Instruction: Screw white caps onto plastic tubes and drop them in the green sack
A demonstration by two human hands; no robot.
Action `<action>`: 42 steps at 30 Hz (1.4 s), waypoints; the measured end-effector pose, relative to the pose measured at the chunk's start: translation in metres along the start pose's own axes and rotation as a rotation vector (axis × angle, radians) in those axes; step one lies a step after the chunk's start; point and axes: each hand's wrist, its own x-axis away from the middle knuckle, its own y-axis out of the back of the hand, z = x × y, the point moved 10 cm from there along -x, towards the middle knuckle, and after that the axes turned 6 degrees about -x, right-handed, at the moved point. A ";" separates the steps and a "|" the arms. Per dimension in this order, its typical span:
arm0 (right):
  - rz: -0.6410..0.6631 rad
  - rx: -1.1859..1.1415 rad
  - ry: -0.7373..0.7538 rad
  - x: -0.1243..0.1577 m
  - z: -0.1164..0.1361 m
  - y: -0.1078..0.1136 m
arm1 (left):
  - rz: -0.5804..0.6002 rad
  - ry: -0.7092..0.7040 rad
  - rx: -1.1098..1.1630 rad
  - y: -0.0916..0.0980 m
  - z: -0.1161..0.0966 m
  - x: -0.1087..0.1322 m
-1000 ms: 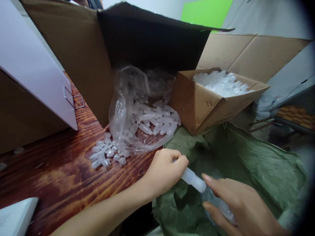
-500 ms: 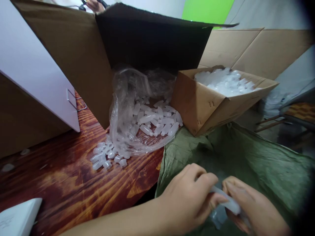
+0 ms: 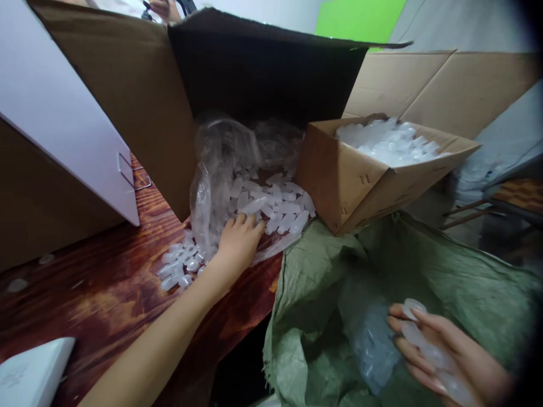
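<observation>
Left hand is stretched forward, palm down, onto the tube pile that spills from a clear bag out of the big carton lying on its side on the tabletop. Its fingers are extended and close together with the tips on one tube, and no closed grip shows. Right hand is low at the right, palm up, fingers curled around the held tubes, translucent and lying lengthwise in the palm. It hovers over the mouth of the green sack, where a second film liner with more tubes is dimly visible. Loose tubes lie outside the bag on the bare wood, just left of the left wrist. The small carton sits tilted between tabletop edge and sack, heaped with tubes to the rim. Another person's hand shows at the top edge, well apart. Risks, as judged: the forearm lies close to the loose tubes and could sweep them off the tabletop. The slack film could snag the fingers and drag the pile forward. The right palm is cupped only lightly, so a tilt of the wrist could let tubes slide past the sack. The small carton looks poorly seated, so a nudge might tip its load.
</observation>
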 end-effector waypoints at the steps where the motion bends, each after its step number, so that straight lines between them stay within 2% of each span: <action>1: 0.026 -0.133 -0.148 0.000 -0.013 -0.011 | -0.001 0.003 -0.006 -0.002 -0.001 -0.001; 3: 0.060 -0.341 -0.383 0.003 -0.031 -0.030 | -0.005 0.009 -0.015 -0.004 -0.002 -0.003; 5: 0.086 -0.309 -0.422 0.001 -0.030 -0.041 | -0.014 0.014 -0.018 -0.004 -0.001 -0.006; 7: 0.103 -0.084 -0.318 -0.006 -0.014 -0.044 | -0.025 0.012 -0.010 -0.001 -0.001 -0.007; 9: 0.127 0.212 -0.149 -0.014 0.010 -0.049 | -0.034 0.004 0.003 0.006 -0.005 -0.006; 12: 0.147 0.519 0.079 -0.022 0.047 -0.062 | -0.056 -0.054 0.091 0.031 -0.023 0.000; 15: 0.149 0.653 0.271 -0.028 0.081 -0.073 | -0.049 -0.225 0.439 0.064 -0.057 0.015; 18: 0.146 0.728 0.460 -0.027 0.109 -0.080 | 0.068 -0.413 0.778 0.085 -0.093 0.034; 22: 0.238 0.867 0.613 -0.015 0.122 -0.089 | 0.225 -0.487 0.924 0.083 -0.114 0.048; 30: 0.369 1.156 0.929 0.015 0.138 -0.107 | 0.391 -0.505 1.163 0.072 -0.119 0.057; 36: 0.293 1.056 0.958 0.023 0.135 -0.100 | 0.371 -0.466 1.241 0.073 -0.115 0.057; 38: 0.304 0.976 0.993 0.028 0.136 -0.102 | 0.370 -0.464 1.242 0.075 -0.115 0.057; 40: 0.340 0.896 0.957 0.028 0.133 -0.104 | 0.359 -0.446 1.228 0.077 -0.114 0.057; 42: 0.367 0.890 0.857 0.025 0.124 -0.104 | 0.330 -0.391 1.203 0.078 -0.109 0.055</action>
